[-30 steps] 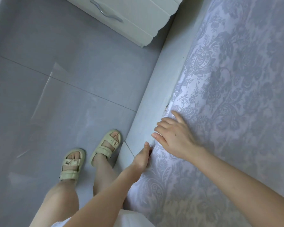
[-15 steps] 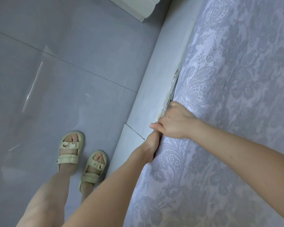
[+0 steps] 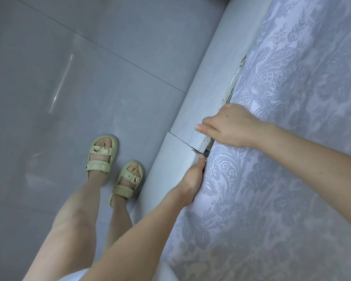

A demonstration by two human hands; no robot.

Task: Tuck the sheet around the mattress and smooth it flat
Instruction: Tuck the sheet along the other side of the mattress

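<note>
While the patterned sheet point(image 3: 282, 159) already covers the whole mattress top on the right of my view, its long edge is what matters now, and it runs along the pale bed frame point(image 3: 203, 82) that borders the grey tiled floor point(image 3: 69, 78). I judge the step in hand to be the tuck itself: pushing the sheet's hem down into the narrow slot between mattress and frame. To do it well I would press the cloth straight down with flat fingers, work along the edge bit by bit rather than in one shove, and draw the fabric taut toward the frame so no ridge forms on top. Further up the edge a strip of pale, cracked material point(image 3: 234, 78) shows in the gap, so the tuck there looks unfinished.

My right hand point(image 3: 229, 124) lies curled over the mattress edge, knuckles up, thumb stretched out over the frame; its fingers dip into the slot on the sheet, though whether they pinch cloth I cannot tell. My left hand point(image 3: 193, 177) is narrow and mostly closed, fingertips driven into the same slot just below the right, pressing against the sheet's side. The two hands are close but apart.
</note>
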